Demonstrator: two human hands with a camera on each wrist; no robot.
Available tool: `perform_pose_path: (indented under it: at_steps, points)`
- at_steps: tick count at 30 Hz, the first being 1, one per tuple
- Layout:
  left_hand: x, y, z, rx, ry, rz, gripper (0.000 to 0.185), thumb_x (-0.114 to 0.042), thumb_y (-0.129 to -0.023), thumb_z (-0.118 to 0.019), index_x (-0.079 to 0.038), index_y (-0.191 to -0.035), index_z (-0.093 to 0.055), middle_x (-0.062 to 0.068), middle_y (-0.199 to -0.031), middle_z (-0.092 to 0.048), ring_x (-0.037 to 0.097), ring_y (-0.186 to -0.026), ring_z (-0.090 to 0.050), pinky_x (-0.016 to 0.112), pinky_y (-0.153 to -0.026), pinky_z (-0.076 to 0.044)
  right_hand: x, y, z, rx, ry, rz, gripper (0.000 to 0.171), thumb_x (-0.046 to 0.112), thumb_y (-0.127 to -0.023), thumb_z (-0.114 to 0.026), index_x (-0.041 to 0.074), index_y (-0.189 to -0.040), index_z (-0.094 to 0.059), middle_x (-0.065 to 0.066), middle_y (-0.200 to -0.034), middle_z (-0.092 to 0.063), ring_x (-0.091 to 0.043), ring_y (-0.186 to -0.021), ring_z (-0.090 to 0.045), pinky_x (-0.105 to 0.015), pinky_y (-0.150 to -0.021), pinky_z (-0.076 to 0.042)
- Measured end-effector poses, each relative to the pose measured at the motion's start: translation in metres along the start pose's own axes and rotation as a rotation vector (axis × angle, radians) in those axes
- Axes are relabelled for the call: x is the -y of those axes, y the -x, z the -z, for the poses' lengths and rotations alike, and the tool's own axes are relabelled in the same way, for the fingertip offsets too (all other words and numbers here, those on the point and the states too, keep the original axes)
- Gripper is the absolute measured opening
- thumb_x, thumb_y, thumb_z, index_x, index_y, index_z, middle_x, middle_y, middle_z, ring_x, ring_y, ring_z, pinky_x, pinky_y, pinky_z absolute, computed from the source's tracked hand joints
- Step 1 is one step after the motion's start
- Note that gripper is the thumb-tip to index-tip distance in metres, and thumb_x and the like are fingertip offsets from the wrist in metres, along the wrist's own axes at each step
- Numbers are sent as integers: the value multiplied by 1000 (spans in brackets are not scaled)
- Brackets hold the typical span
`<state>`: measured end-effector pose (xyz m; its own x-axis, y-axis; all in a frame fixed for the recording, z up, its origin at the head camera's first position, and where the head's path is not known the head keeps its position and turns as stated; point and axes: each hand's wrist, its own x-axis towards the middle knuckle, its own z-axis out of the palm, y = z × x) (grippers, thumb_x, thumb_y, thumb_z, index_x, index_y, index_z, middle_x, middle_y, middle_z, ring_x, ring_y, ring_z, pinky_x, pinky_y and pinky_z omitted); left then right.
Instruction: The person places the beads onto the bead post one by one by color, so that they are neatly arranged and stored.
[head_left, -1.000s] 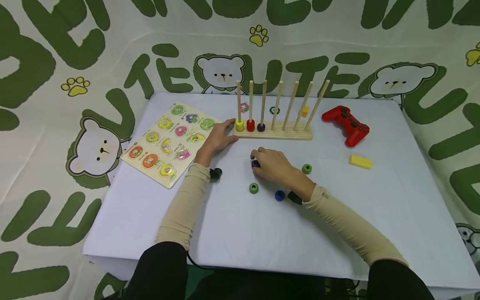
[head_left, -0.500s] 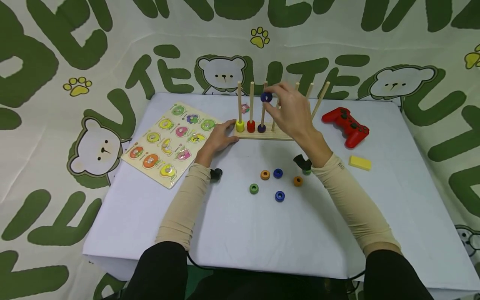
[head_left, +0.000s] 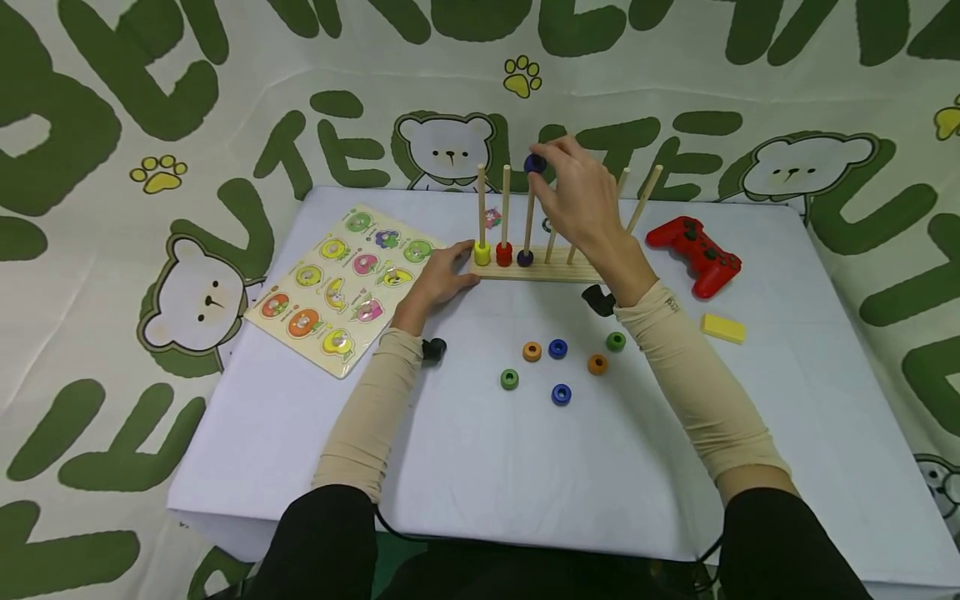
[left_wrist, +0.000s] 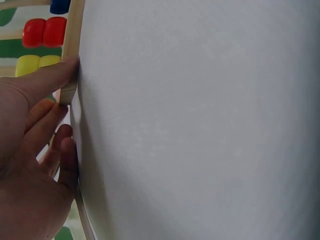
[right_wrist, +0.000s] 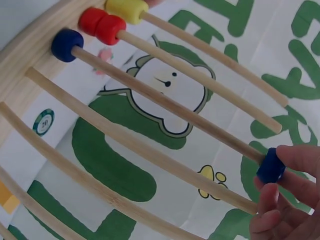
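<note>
Far to the left of both hands, a wooden fruit puzzle (head_left: 339,279) lies flat on the white worktop (head_left: 480,467). The left hand (head_left: 441,279) rests on the worktop with its fingers fairly straight, the thumb and fingertips (left_wrist: 55,75) pressed against the left end of the peg rack (head_left: 536,268); it curls around nothing. Just right of that hand, the rack's first three pegs each carry beads at the bottom: yellow beads (right_wrist: 127,7), red beads (right_wrist: 104,24), and a dark blue bead (right_wrist: 66,44).

The right hand (head_left: 577,196) is raised above the rack, its grip narrowed to a pinch: thumb and fingertips (right_wrist: 300,160) close on a blue ring (right_wrist: 271,165). The ring is small, round, dark blue and matte, with a centre hole, the same colour as the bead at the foot of the third peg (right_wrist: 165,102). It sits right at the top end of that peg, touching its tip; whether the peg has entered the hole cannot be told.

Below the right wrist, loose rings lie scattered on the worktop: a green ring (head_left: 509,379), an orange ring (head_left: 532,351), two more blue rings (head_left: 557,348) (head_left: 561,394), a second orange ring (head_left: 597,363) and a second green ring (head_left: 616,341). Well to the right of the grip lie a red game controller (head_left: 696,252) and a yellow block (head_left: 723,327).
</note>
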<state>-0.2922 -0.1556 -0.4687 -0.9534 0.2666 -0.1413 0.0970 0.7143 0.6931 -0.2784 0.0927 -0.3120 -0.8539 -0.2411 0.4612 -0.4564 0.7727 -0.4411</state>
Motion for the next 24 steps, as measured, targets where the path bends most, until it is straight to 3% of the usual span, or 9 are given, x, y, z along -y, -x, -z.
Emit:
perform_pose_path:
  at_steps: [7, 9, 12, 18, 21, 24]
  points:
    - [-2, 0, 0, 7, -2, 16, 75, -21, -102, -74, -15, -167, -37, 14, -170, -40, 32, -162, -30, 46, -134, -25, 0, -1, -2, 37, 2, -57, 43, 17, -107, -66, 6, -149, -62, -17, -139, -71, -36, -118, -72, -49, -86, -65]
    - [-2, -1, 0, 9, -2, 21, 75, -22, -102, -74, -15, -168, -37, 13, -171, -40, 31, -162, -29, 46, -134, -24, 0, -1, -3, 44, 4, -69, 44, 17, -107, -65, 7, -150, -61, -15, -139, -72, -35, -114, -73, -48, -84, -65]
    - [-2, -1, 0, 9, -4, 19, 75, -22, -102, -74, -15, -167, -37, 13, -171, -40, 32, -162, -30, 46, -134, -25, -1, -1, -4, 44, 12, -75, 44, 18, -107, -65, 8, -150, -60, -15, -138, -72, -35, -95, -74, -44, -73, -63]
    - [-1, -1, 0, 3, -5, 6, 75, -20, -102, -74, -13, -167, -38, 14, -170, -42, 32, -162, -31, 45, -134, -25, -1, 0, -5, 36, 31, -60, 46, 21, -107, -66, 8, -151, -58, -13, -137, -73, -25, -61, -54, -34, -53, -45]
    - [0, -1, 0, 2, -1, 1, 75, -19, -102, -75, -13, -167, -38, 15, -169, -42, 32, -161, -31, 45, -134, -25, -1, 2, -5, 32, 23, -51, 48, 23, -107, -67, 7, -151, -58, -12, -140, -71, -25, -58, -48, -35, -52, -41]
    - [0, -1, -1, 3, -1, 3, 75, -19, -102, -75, -13, -167, -38, 15, -169, -42, 32, -162, -31, 45, -134, -25, -2, 8, -3, 7, 13, -27, 48, 24, -107, -66, 8, -151, -58, -12, -147, -67, -31, -71, -62, -38, -57, -49]
